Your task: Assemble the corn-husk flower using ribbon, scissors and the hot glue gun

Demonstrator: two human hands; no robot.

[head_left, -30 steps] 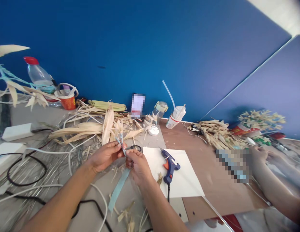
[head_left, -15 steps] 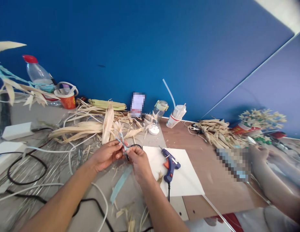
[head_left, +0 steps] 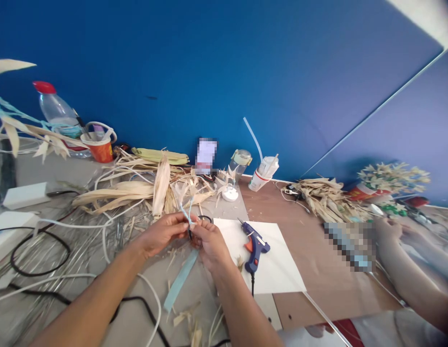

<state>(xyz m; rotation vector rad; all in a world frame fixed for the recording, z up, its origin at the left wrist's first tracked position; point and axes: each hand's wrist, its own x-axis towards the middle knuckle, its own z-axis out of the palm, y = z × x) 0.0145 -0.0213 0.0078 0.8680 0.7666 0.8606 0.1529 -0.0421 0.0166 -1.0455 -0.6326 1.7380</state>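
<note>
Both hands are pinched together over the grey table (head_left: 217,207): the left hand (head_left: 162,233) and right hand (head_left: 209,243) are each closed on a thin pale-blue ribbon strip (head_left: 180,279), whose top pokes up between the fingertips while the long tail hangs down toward the table edge. Dried corn husks (head_left: 137,193) are piled just behind, and a blue-and-orange glue gun (head_left: 256,246) lies on white paper (head_left: 278,270) just to the right. Another person's hand (head_left: 388,231) works far right.
</note>
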